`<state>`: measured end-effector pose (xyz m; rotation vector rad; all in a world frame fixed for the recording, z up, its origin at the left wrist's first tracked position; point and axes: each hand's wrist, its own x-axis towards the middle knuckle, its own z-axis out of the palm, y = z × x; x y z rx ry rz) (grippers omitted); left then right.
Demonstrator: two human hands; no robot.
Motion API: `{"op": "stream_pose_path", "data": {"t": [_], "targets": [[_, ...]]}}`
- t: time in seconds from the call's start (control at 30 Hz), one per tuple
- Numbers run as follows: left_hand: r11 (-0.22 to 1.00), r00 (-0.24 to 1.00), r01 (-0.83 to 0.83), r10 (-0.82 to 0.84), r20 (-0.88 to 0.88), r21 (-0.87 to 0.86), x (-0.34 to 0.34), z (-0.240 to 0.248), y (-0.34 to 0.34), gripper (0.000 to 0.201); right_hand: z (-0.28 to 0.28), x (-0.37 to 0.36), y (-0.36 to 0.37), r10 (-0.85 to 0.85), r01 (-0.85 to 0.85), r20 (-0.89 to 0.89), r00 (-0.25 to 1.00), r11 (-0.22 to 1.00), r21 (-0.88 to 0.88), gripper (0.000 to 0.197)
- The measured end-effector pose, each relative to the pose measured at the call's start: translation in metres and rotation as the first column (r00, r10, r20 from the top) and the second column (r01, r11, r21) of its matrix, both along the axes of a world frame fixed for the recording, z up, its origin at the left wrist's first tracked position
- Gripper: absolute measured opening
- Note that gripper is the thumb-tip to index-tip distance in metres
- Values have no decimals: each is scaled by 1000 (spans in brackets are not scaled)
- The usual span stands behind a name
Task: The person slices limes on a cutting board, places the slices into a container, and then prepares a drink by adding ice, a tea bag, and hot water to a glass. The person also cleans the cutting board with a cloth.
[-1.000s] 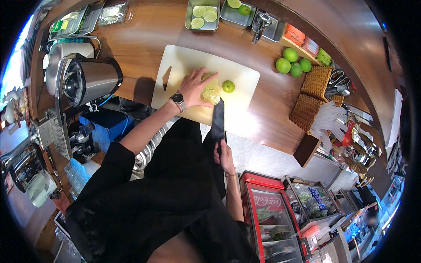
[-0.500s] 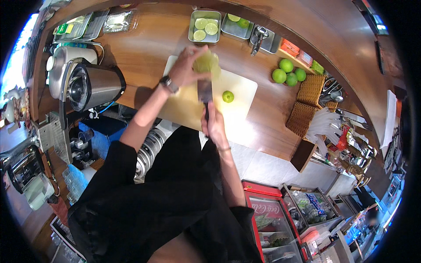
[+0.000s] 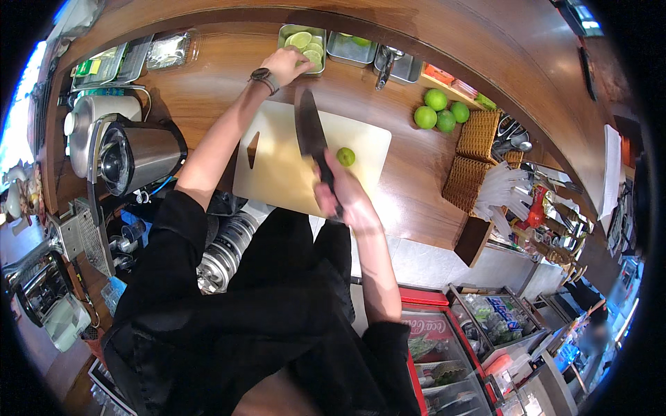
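Note:
My left hand (image 3: 286,66), with a watch on the wrist, is at the near side of a metal tray (image 3: 321,69). Its bent fingers close on lime slices (image 3: 312,57) at the tray's near corner. Other slices lie overlapping farther in. My right hand (image 3: 340,186) grips the dark handle of a kitchen knife (image 3: 309,125), slightly blurred, its blade pointing away over the white cutting board (image 3: 277,184). A cut lime piece (image 3: 345,156) rests on the board just right of the knife.
Two more metal trays (image 3: 352,50) stand right of the first, a metal tool across one. Several whole limes (image 3: 436,100) sit at the back right, by wicker baskets (image 3: 479,132) and wrapped straws (image 3: 501,191). A steel appliance (image 3: 142,156) occupies the left side.
My left hand has carried the lime slices from above the board to the tray. My right hand has drawn the knife back, and its blade no longer lies under the slices. The view has shifted slightly.

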<state>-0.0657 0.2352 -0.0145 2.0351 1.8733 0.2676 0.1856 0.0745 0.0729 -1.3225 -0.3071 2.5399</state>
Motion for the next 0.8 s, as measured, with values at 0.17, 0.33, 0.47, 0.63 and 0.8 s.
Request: {"op": "stream_pose_path", "data": {"t": [0.17, 0.33, 0.47, 0.63, 0.8], "targets": [[974, 979, 83, -120, 166, 211, 51, 6, -63, 22, 37, 110, -88, -105, 127, 205, 973, 987, -96, 41], [941, 870, 269, -328, 369, 203, 149, -23, -130, 35, 21, 171, -150, -327, 355, 257, 910, 932, -73, 43], [951, 890, 136, -240, 387, 277, 233, -7, -87, 47, 10, 177, -165, -409, 426, 362, 838, 904, 37, 44], [992, 934, -52, 8, 358, 115, 289, -34, -19, 62, 12, 175, -157, -408, 402, 372, 834, 910, 97, 44], [997, 754, 10, -61, 654, 82, 241, -7, -64, 57, -16, 157, -161, -261, -12, 641, 722, 921, 388, 42]]}}
